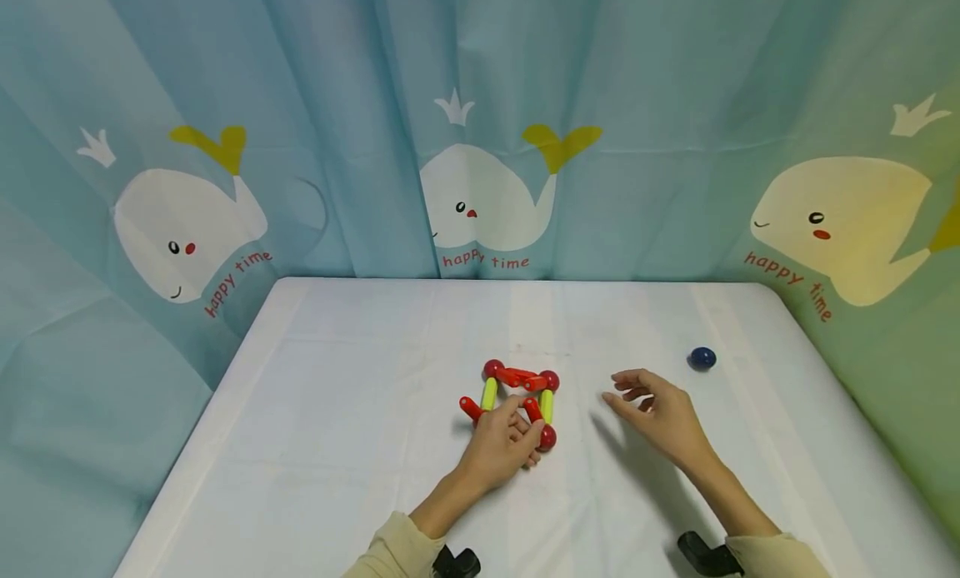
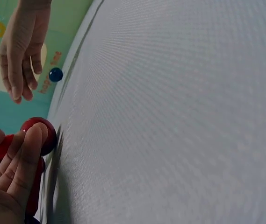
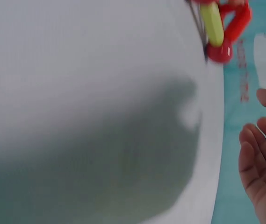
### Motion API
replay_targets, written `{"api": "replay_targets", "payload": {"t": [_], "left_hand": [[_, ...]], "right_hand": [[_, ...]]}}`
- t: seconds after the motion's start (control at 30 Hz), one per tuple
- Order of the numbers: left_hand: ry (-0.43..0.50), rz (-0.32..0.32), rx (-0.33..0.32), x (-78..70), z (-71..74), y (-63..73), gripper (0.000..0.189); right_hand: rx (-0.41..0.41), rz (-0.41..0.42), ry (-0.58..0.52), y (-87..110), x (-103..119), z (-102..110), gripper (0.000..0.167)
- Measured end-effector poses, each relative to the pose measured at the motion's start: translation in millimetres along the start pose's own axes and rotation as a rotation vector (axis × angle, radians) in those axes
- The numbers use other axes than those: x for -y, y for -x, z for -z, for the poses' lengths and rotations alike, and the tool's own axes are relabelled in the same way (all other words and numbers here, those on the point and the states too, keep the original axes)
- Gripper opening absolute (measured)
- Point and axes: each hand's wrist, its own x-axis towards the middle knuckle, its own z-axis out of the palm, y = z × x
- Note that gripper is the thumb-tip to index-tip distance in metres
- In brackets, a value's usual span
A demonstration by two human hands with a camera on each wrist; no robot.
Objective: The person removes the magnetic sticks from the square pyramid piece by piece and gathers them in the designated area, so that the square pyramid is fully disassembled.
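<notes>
On the white table lies a toy frame made of red balls [image 1: 550,381], yellow-green rods [image 1: 547,406] and red rods [image 1: 471,408]. My left hand [image 1: 495,446] grips the frame at its near side and hides the near left corner. In the left wrist view, its fingers touch a red ball [image 2: 50,139], with a red rod [image 2: 1,149] between thumb and fingers. My right hand [image 1: 663,416] hovers above the table to the right of the frame, fingers loosely bent and holding nothing. The right wrist view shows its fingers and thumb apart.
A dark blue ball [image 1: 702,359] sits beyond my right hand, toward the table's right side. The white table [image 1: 337,445] ends at the back against a blue-green curtain [image 1: 360,128] printed with whales. Black straps or mounts [image 1: 705,553] show at both wrists.
</notes>
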Motion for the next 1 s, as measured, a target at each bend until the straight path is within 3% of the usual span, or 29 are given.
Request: {"api": "replay_targets", "payload": {"t": [0.1,0.3,0.43,0.73,1.0], "left_hand": [[-0.007,-0.015,0.006,1.7,0.6,0.5,0.051],[-0.025,-0.037,0.031,4.0,2.5,1.2,0.048],[-0.06,-0.061,0.051,5.5,3.2,1.5,0.042],[-0.243,-0.158,0.025,3.9,12.0,5.3,0.019],[-0.386,-0.206,0.021,0.9,21.2,9.5,0.018]], "right_hand": [[0.089,0.032,-0.045,2.4,13.7,-12.3,0.025],[0.37,0.131,-0.164,6.0,30.0,-33.2,0.022],[0.47,0.166,-0.17,4.2,33.2,-42.1,0.021],[0.494,0.117,-0.189,1.8,34.8,-48.7,0.02],[0.46,0.131,-0.149,4.4,34.7,-51.0,0.02]]}}
